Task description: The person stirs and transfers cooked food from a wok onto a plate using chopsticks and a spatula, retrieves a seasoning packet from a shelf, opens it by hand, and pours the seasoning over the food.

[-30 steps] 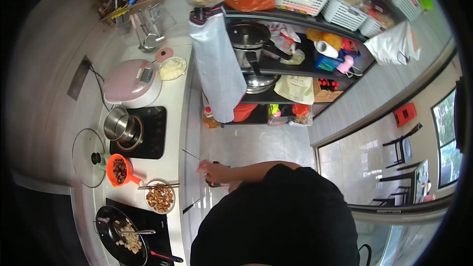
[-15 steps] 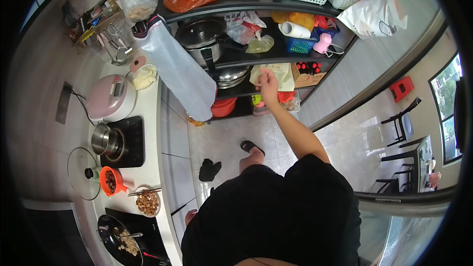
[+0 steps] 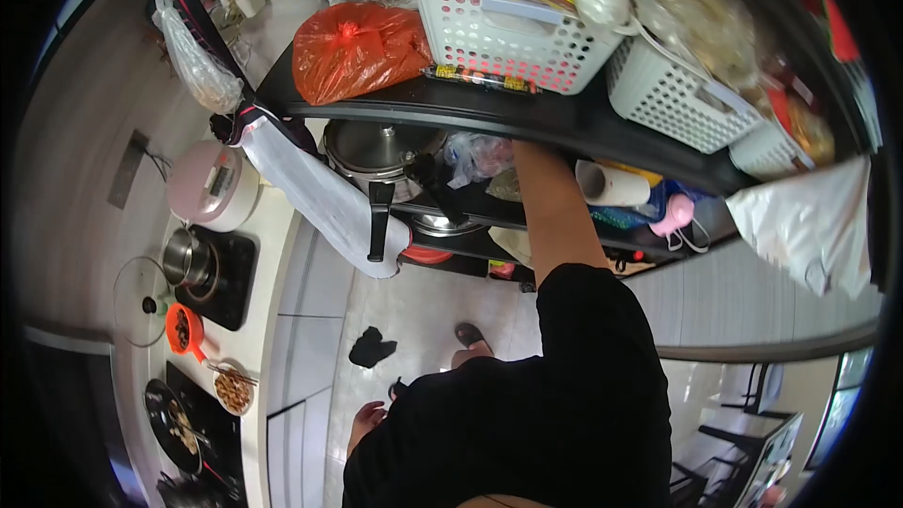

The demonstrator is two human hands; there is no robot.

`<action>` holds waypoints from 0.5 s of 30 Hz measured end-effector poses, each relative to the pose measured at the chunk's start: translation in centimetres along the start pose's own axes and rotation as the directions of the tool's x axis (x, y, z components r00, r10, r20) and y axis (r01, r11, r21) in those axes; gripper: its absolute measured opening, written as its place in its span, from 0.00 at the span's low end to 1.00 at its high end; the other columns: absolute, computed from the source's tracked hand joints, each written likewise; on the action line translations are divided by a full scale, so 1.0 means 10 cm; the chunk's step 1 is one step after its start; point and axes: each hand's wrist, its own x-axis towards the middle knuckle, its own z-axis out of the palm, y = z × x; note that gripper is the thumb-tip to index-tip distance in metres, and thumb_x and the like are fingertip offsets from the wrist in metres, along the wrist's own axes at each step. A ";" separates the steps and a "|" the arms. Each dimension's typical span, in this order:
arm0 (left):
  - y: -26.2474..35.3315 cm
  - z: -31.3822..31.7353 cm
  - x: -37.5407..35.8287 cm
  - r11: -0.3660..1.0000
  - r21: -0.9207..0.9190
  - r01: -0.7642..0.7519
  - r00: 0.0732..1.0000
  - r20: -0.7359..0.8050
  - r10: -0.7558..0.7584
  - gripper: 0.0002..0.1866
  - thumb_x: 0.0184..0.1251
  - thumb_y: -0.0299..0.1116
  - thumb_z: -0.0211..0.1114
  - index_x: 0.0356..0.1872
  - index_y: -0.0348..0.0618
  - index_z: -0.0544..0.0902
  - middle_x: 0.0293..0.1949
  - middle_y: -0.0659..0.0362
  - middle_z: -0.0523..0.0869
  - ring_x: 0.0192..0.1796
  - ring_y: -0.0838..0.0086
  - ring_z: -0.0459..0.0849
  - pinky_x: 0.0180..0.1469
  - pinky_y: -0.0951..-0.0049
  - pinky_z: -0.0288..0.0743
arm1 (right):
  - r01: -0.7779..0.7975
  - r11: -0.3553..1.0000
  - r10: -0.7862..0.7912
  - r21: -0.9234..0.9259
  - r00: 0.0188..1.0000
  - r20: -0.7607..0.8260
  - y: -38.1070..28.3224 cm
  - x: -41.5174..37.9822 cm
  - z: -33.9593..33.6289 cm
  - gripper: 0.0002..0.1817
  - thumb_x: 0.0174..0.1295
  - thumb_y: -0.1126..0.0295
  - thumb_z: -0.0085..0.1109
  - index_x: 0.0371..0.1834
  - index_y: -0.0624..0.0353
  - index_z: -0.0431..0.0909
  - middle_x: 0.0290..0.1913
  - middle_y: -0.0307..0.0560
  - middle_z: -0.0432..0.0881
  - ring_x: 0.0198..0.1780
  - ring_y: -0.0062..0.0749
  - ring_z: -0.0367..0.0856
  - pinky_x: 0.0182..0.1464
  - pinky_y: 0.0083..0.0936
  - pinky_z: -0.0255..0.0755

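My right forearm reaches into the middle level of a black shelf rack. The hand itself is hidden behind the edge of the upper shelf. Near where it vanishes are a clear plastic bag and a greenish bag on the left, with a white paper roll on the right. Down by my side hangs my left hand, its fingers loosely apart and holding nothing.
Above the arm are white perforated baskets and a red plastic bag. A lidded pot stands left of the arm, its handle jutting out. Along the left counter are a rice cooker, saucepan and wok. A black cloth lies on the floor.
My right hand has moved from in front of the lower shelves up and into the middle level, out of sight. The view has come nearer the rack. My left hand now shows more.
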 end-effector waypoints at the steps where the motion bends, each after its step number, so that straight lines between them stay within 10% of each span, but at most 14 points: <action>1: 0.09 0.18 -0.06 0.998 -0.065 -0.025 0.999 0.040 0.028 0.16 0.63 0.25 0.63 0.52 0.34 0.77 0.38 0.58 0.84 0.38 0.76 0.82 0.42 0.76 0.76 | 0.004 1.000 -0.004 -0.002 1.000 0.004 0.00 0.07 0.06 0.20 0.64 0.65 0.50 0.58 0.59 0.71 0.49 0.48 0.77 0.48 0.41 0.77 0.50 0.35 0.71; 6: 0.24 0.33 0.00 0.973 -0.229 0.035 0.999 0.025 -0.030 0.16 0.67 0.28 0.60 0.55 0.38 0.76 0.40 0.58 0.84 0.35 0.78 0.81 0.36 0.77 0.74 | 0.030 0.969 -0.014 0.244 0.998 -0.065 0.08 0.21 0.11 0.22 0.63 0.64 0.51 0.60 0.59 0.70 0.53 0.48 0.75 0.53 0.42 0.74 0.56 0.36 0.67; 8: 0.75 0.44 -0.14 0.998 0.035 -0.055 0.998 0.023 0.054 0.16 0.69 0.30 0.59 0.56 0.39 0.76 0.39 0.57 0.83 0.32 0.77 0.80 0.33 0.77 0.73 | 0.048 0.868 0.012 0.494 0.993 -0.117 0.12 0.18 0.01 0.23 0.62 0.64 0.51 0.61 0.59 0.70 0.55 0.49 0.74 0.55 0.42 0.73 0.58 0.37 0.66; 15: 1.51 0.63 0.23 0.998 0.000 -0.061 0.998 -0.027 0.061 0.17 0.66 0.32 0.58 0.55 0.43 0.77 0.39 0.62 0.83 0.32 0.79 0.80 0.34 0.79 0.71 | 0.071 0.011 0.116 0.997 0.991 -0.072 0.14 -0.46 -0.78 0.27 0.61 0.63 0.52 0.64 0.59 0.68 0.61 0.50 0.71 0.61 0.44 0.70 0.65 0.38 0.61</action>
